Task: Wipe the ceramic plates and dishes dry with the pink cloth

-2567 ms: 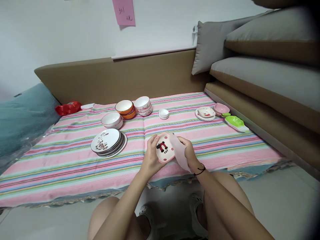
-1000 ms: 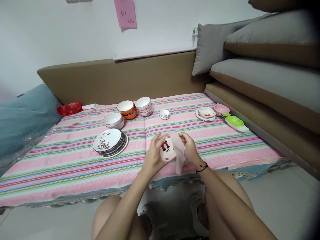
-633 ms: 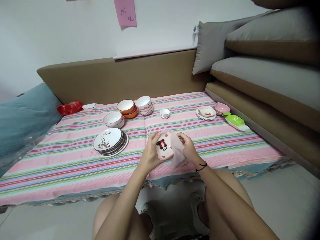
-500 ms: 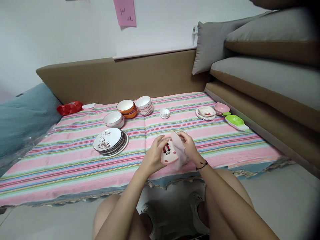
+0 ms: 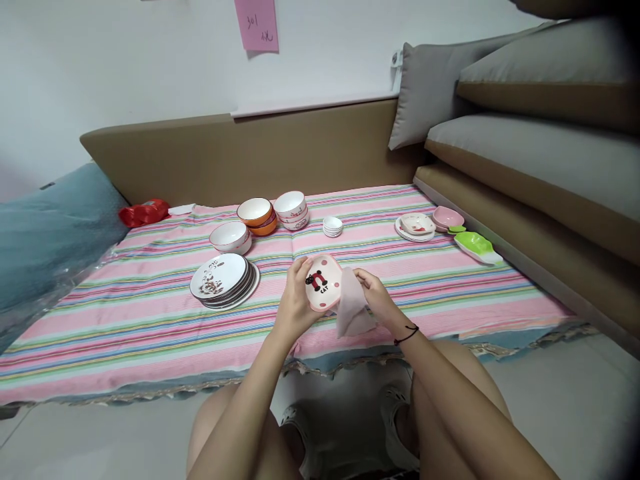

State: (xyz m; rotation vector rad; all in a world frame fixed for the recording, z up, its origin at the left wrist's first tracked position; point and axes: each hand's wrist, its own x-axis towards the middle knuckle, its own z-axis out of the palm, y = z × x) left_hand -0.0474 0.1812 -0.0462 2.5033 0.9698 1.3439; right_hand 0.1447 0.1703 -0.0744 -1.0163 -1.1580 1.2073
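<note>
My left hand (image 5: pixel 293 303) grips a small pink dish (image 5: pixel 323 285) with a black-and-red cat drawing and red dots, tilted so its inside faces me. My right hand (image 5: pixel 376 299) is closed on a pale pink cloth (image 5: pixel 351 310) held against the dish's right edge. Both hands hover above the near edge of the striped cloth-covered surface (image 5: pixel 150 327).
On the striped cloth lie a stack of patterned plates (image 5: pixel 221 279), a white bowl (image 5: pixel 230 237), orange bowls (image 5: pixel 255 215), white bowls (image 5: pixel 291 207), tiny white dishes (image 5: pixel 332 227), small plates (image 5: pixel 416 225), a pink dish (image 5: pixel 447 217) and a green dish (image 5: pixel 474 245). Cushions rise at right.
The dish has turned in my left hand and shifted slightly left. The cloth in my right hand moved from over the dish's face to its right edge.
</note>
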